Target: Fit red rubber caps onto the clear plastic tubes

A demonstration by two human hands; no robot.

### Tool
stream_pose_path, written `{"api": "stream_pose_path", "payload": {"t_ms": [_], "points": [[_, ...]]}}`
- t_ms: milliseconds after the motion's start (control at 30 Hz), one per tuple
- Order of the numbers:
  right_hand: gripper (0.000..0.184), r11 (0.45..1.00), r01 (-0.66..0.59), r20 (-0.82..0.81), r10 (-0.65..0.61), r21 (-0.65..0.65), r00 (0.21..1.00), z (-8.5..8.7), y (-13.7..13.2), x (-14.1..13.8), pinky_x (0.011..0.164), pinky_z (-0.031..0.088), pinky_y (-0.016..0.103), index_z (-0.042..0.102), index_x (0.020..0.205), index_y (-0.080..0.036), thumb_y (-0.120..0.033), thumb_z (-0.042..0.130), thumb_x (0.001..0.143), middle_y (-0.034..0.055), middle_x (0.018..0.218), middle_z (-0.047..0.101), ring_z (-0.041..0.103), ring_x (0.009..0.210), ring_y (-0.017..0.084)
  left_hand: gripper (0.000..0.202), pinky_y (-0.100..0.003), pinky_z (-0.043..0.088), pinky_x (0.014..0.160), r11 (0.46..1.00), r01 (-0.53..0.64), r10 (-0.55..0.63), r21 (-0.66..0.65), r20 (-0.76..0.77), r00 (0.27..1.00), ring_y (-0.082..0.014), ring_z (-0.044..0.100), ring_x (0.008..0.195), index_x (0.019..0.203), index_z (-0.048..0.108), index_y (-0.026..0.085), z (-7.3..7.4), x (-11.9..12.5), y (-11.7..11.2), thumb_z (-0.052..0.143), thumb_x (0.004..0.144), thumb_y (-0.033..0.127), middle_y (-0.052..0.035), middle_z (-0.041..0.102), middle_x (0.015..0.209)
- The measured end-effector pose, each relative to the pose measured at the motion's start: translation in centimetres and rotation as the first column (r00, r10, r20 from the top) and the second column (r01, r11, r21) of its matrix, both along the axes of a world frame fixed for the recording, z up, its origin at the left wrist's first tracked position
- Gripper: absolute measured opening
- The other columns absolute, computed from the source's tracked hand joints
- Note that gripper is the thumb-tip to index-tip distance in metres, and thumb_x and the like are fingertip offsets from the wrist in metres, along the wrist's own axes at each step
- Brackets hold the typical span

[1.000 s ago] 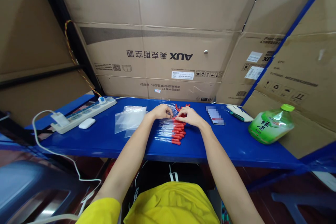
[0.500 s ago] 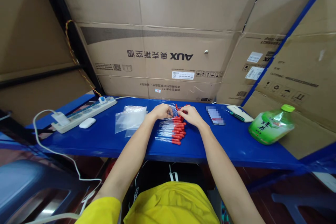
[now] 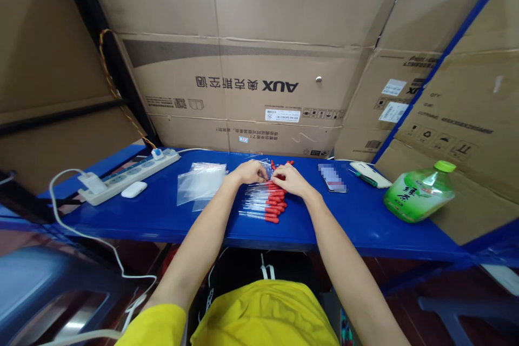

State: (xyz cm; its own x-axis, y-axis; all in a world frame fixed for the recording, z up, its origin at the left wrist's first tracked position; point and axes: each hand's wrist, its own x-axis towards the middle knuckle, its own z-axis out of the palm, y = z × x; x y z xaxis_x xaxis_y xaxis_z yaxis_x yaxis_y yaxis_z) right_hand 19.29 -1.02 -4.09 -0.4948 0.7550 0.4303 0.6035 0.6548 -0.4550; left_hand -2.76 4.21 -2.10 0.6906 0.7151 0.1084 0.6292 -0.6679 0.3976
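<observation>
Clear thin droppers with red rubber bulbs lie side by side in a row on the blue tabletop, bulbs toward the right. At the far end of the row, my left hand is closed, its thumb and fingertips pinched at the clear tubes. Close beside it, my right hand is also closed, pinching at the red bulb end of a dropper. The fingers partly cover what they grip. A few more red bulbs show just beyond my hands. Clear plastic bags lie flat to the left of my left hand.
On the left stand a white power strip with a plugged-in charger and a small white case. To the right lie a phone, a green-handled cutter and a green-capped bottle. Cardboard walls the back.
My right hand has shifted slightly left and toward me, closer to my left hand. My left hand stays nearly in place. The other things have not moved.
</observation>
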Motion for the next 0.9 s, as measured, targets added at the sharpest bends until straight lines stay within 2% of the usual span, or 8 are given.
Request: {"api": "stream_pose_path", "payload": {"t_ms": [133, 300, 400, 533, 633, 733, 800, 900], "points": [[0.014, 0.999, 0.031, 0.020, -0.031, -0.033, 0.999, -0.1, -0.3, -0.1, 0.086, 0.041, 0.034, 0.073, 0.082, -0.022, -0.021, 0.063, 0.092, 0.0034, 0.080, 0.069, 0.054, 0.088, 0.021, 0.024, -0.024, 0.038, 0.061, 0.999, -0.045, 0.045, 0.010, -0.040, 0.998, -0.0157, 0.063, 0.069, 0.094, 0.084, 0.025, 0.1, 0.1, -0.1, 0.073, 0.072, 0.025, -0.0002, 0.074, 0.078], [0.009, 0.997, 0.056, 0.002, -0.056, -0.054, 0.998, 0.2, -0.6, -0.2, 0.084, 0.043, 0.031, 0.071, 0.089, -0.022, -0.019, 0.063, 0.092, 0.0033, 0.083, 0.067, 0.055, 0.089, 0.021, 0.020, -0.025, 0.039, 0.063, 0.995, -0.100, 0.101, 0.015, -0.094, 0.990, -0.0169, 0.065, 0.074, 0.089, 0.084, 0.024, 0.2, 0.1, -0.4, 0.072, 0.072, 0.025, -0.0010, 0.075, 0.082], [0.011, 0.998, 0.047, -0.033, -0.049, -0.049, 0.998, 0.0, -0.2, -0.1, 0.086, 0.044, 0.032, 0.070, 0.097, -0.023, -0.019, 0.060, 0.093, 0.0030, 0.086, 0.069, 0.057, 0.090, 0.020, 0.020, -0.026, 0.038, 0.062, 0.992, -0.118, 0.121, 0.051, -0.065, 0.991, -0.0168, 0.063, 0.070, 0.088, 0.083, 0.023, 0.4, 0.2, -0.5, 0.072, 0.072, 0.027, -0.0018, 0.074, 0.080], [0.015, 0.992, 0.120, -0.119, -0.123, -0.034, 0.985, -0.5, 0.4, 0.1, 0.087, 0.047, 0.033, 0.068, 0.107, -0.024, -0.023, 0.058, 0.095, 0.0037, 0.093, 0.072, 0.061, 0.090, 0.020, 0.020, -0.026, 0.037, 0.062, 0.979, -0.155, 0.142, 0.132, 0.098, 0.985, -0.0152, 0.058, 0.065, 0.087, 0.081, 0.019, 0.7, 0.1, -0.5, 0.071, 0.074, 0.031, -0.0027, 0.072, 0.077], [0.018, 0.985, 0.167, -0.184, -0.172, -0.042, 0.968, -0.3, 0.4, -0.1, 0.084, 0.049, 0.033, 0.067, 0.112, -0.023, -0.028, 0.061, 0.095, 0.0051, 0.095, 0.074, 0.065, 0.089, 0.020, 0.020, -0.026, 0.036, 0.063, 0.977, -0.111, 0.063, 0.181, 0.251, 0.966, -0.0142, 0.055, 0.065, 0.087, 0.079, 0.017, 0.9, 0.2, -0.5, 0.071, 0.077, 0.032, -0.0021, 0.068, 0.075], [0.012, 0.984, 0.173, -0.257, -0.174, -0.027, 0.951, 0.3, 0.0, -0.4, 0.086, 0.050, 0.033, 0.070, 0.101, -0.022, -0.029, 0.062, 0.094, 0.0056, 0.096, 0.076, 0.068, 0.089, 0.020, 0.021, -0.026, 0.036, 0.064, 0.977, -0.043, -0.031, 0.209, 0.341, 0.940, -0.0140, 0.052, 0.066, 0.089, 0.078, 0.017, 0.9, 0.4, -0.6, 0.071, 0.080, 0.034, -0.0012, 0.064, 0.075], [0.012, 0.982, 0.186, -0.332, -0.181, -0.017, 0.926, 0.8, -0.1, -0.5, 0.085, 0.051, 0.032, 0.070, 0.095, -0.022, -0.030, 0.062, 0.093, 0.0053, 0.094, 0.076, 0.070, 0.088, 0.020, 0.021, -0.027, 0.039, 0.069, 0.974, -0.027, -0.066, 0.223, 0.395, 0.916, -0.0157, 0.055, 0.071, 0.090, 0.077, 0.018, 0.9, 0.7, -0.6, 0.072, 0.082, 0.037, -0.0023, 0.064, 0.078], [0.017, 0.976, 0.212, -0.505, -0.211, -0.055, 0.837, 1.1, 0.1, -0.3, 0.081, 0.052, 0.032, 0.069, 0.094, -0.021, -0.036, 0.061, 0.092, 0.0056, 0.090, 0.076, 0.072, 0.086, 0.021, 0.027, -0.030, 0.042, 0.081, 0.971, -0.114, -0.023, 0.212, 0.553, 0.833, -0.0204, 0.059, 0.089, 0.094, 0.076, 0.019, 0.7, 1.2, -0.5, 0.073, 0.084, 0.043, -0.0064, 0.067, 0.090]]}}
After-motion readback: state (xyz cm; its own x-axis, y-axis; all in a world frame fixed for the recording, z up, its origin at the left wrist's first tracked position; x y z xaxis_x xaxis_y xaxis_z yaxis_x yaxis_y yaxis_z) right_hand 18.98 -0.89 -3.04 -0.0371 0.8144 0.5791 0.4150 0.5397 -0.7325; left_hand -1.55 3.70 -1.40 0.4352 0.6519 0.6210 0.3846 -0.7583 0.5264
